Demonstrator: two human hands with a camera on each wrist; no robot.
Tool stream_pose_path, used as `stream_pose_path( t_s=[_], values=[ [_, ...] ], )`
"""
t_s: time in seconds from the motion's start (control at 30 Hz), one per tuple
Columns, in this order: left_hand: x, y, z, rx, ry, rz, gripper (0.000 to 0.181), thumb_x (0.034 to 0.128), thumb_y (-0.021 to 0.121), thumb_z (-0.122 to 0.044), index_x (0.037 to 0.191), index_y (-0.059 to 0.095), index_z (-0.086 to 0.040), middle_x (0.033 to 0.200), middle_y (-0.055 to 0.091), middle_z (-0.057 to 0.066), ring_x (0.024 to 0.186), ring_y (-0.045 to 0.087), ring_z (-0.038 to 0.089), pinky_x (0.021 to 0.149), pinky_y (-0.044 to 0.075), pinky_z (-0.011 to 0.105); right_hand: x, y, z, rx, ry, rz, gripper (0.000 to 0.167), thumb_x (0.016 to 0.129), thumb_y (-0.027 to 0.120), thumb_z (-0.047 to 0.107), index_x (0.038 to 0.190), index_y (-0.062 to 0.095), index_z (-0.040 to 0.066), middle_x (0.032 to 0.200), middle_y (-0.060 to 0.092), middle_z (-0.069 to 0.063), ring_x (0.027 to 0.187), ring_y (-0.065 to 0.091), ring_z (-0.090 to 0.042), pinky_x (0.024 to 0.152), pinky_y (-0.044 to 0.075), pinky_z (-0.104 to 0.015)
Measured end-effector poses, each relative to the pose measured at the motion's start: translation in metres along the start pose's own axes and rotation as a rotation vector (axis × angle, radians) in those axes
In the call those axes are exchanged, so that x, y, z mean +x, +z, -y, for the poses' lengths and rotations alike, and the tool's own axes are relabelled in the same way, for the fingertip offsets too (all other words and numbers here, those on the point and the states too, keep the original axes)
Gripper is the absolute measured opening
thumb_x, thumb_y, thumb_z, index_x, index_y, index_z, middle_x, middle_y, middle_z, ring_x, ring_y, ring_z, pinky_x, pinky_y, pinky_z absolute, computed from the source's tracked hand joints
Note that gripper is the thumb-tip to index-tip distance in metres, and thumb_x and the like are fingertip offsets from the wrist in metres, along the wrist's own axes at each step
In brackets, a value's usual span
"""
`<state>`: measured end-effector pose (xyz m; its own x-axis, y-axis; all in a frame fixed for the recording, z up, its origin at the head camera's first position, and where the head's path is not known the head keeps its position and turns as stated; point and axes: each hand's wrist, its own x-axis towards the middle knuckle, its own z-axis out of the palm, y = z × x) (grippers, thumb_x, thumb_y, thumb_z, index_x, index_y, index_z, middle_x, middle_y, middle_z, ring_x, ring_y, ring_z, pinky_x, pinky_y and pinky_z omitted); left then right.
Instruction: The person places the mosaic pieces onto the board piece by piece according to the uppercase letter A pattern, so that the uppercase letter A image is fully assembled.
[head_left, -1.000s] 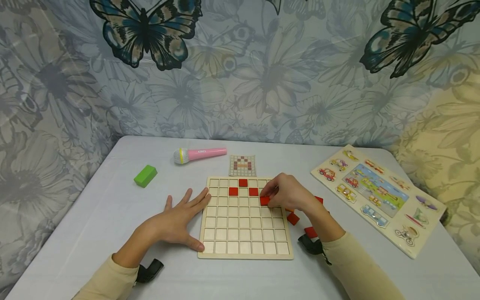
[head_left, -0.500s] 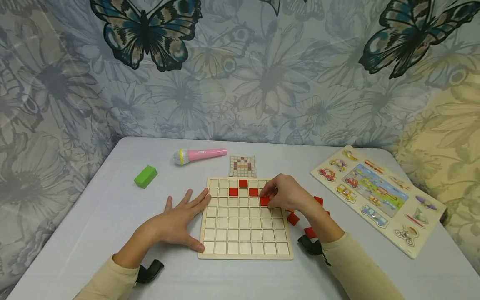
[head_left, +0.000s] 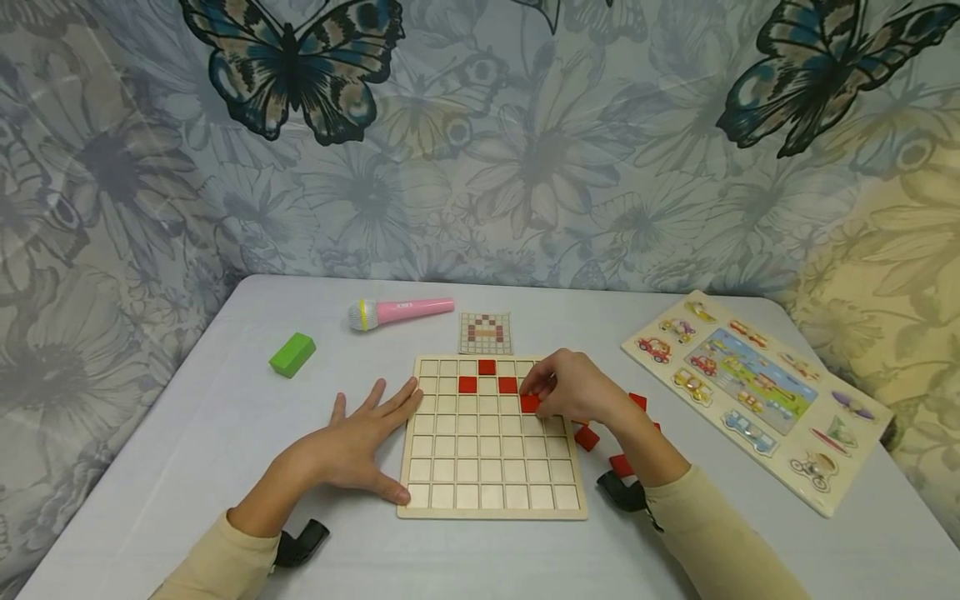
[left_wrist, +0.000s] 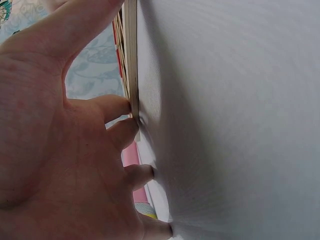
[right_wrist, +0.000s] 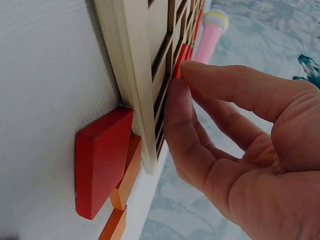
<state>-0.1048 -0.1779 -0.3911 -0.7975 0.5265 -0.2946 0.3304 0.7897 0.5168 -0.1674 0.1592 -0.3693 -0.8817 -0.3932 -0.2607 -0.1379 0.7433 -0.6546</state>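
Observation:
A wooden grid board (head_left: 477, 450) lies in the middle of the table, with 3 red square tiles, one of them at the top (head_left: 487, 367), set in its upper cells. My right hand (head_left: 573, 383) pinches another red tile (head_left: 529, 404) between thumb and fingertips, at a cell near the board's right side. In the right wrist view that tile (right_wrist: 178, 65) is mostly covered by the fingers. My left hand (head_left: 348, 448) is spread out on the left, thumb and forefinger touching the board's edge. The left wrist view shows its other fingertips on the cloth.
A small pattern card (head_left: 484, 333) lies behind the board. Loose red tiles (head_left: 587, 437) and orange tiles (right_wrist: 127, 172) lie along its right side, partly under my right arm. A pink microphone (head_left: 412, 311), a green block (head_left: 292, 355) and a vehicle puzzle (head_left: 757, 400) are farther out.

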Motion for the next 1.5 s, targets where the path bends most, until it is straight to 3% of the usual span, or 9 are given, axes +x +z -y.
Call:
stream_pose_path(
  t_s=[0.73,1.5],
  values=[
    [0.001,0.000,0.000,-0.001,-0.006,0.002,0.136,0.0647,0.093,-0.059,0.169,0.016,-0.017,0.177,0.001,-0.002,0.161,-0.005,0.045,0.109,-0.010,0.086,-0.017,-0.025,-0.020,0.014,-0.044,-0.065,0.025,0.084,0.074,0.000,0.107,0.080,0.008,0.104,0.076,-0.009,0.091,0.065,-0.021,0.071,0.055,-0.033],
    [0.000,-0.001,-0.002,-0.007,-0.019,0.010,0.136,0.0648,0.094,-0.057,0.169,0.016,-0.018,0.177,0.001,-0.001,0.161,-0.006,0.046,0.109,-0.012,0.086,-0.058,-0.060,-0.061,0.006,0.085,-0.142,0.028,0.088,0.074,0.003,0.115,0.078,0.005,0.113,0.070,-0.016,0.095,0.063,-0.025,0.069,0.056,-0.034]
  ],
)
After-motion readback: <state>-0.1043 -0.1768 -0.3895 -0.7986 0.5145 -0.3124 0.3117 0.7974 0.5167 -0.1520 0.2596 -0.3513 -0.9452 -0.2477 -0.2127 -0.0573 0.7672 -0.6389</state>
